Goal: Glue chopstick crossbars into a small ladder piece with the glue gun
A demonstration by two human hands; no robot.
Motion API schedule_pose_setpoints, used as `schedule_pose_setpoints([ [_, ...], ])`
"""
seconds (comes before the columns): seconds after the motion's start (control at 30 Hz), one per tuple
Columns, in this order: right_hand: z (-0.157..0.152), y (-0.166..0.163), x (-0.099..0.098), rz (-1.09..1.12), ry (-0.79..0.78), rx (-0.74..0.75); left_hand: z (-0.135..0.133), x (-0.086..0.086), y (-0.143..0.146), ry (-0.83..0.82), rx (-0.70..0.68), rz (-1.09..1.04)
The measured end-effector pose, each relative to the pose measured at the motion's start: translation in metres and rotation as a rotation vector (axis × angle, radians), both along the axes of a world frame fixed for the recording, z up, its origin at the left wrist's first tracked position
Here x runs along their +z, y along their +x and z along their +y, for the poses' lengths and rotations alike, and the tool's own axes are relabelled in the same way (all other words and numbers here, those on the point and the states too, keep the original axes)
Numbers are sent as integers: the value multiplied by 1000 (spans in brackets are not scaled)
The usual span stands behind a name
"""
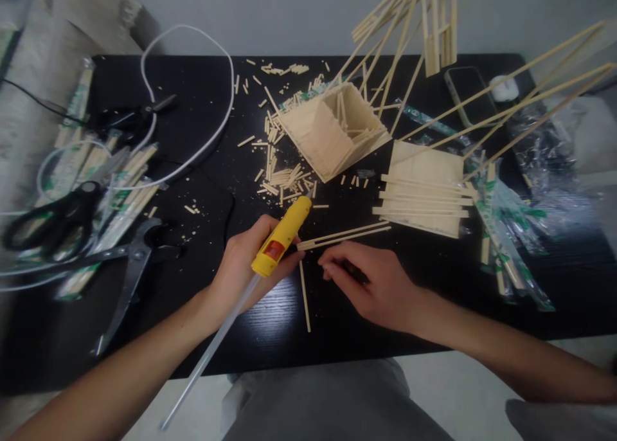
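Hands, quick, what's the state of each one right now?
Left hand: closed around the yellow glue gun.
Right hand: holding nothing, fingers loosely bent on the table beside the pair of sticks.

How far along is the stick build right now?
Done: a stick box and a flat panel look assembled. In hand: left hand holds the glue gun beside a stick pair; right hand rests near it. Left: one loose stick and cut bits lie unused.
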State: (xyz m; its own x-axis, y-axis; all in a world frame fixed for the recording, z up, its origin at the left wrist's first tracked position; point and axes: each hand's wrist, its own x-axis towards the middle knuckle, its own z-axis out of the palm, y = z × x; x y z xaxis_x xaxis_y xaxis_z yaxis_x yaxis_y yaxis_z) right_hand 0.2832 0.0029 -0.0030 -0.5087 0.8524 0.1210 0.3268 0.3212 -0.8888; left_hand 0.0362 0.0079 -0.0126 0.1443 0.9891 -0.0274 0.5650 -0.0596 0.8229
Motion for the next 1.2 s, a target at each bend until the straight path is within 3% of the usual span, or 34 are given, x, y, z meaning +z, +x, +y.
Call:
schedule_pose_setpoints([
  [0.13,-16,1,1,261,-766,-69,-2,-1,0,28,5,-44],
  [0.2,-20,-1,-1,428,-1021,-186,-4,-1,0,37,2,-60],
  [0.27,-21,-4,-2,553,-1131,-309,-5,-1,1,40,2,-61],
  [0.5,-16,-14,-4,767,-1068,-479,-7,2,4,-12,-4,-87],
  [0.7,-15,-6,0,725,-988,-518,-5,8,3,-53,30,-110],
  [0.87,-4,20,13,462,-793,-413,0,5,2,-61,146,-117],
  [1.07,29,50,23,90,-499,-311,-1,-4,2,-43,143,-119],
  [1.2,44,55,27,-106,-407,-160,1,-4,0,-38,174,-95],
])
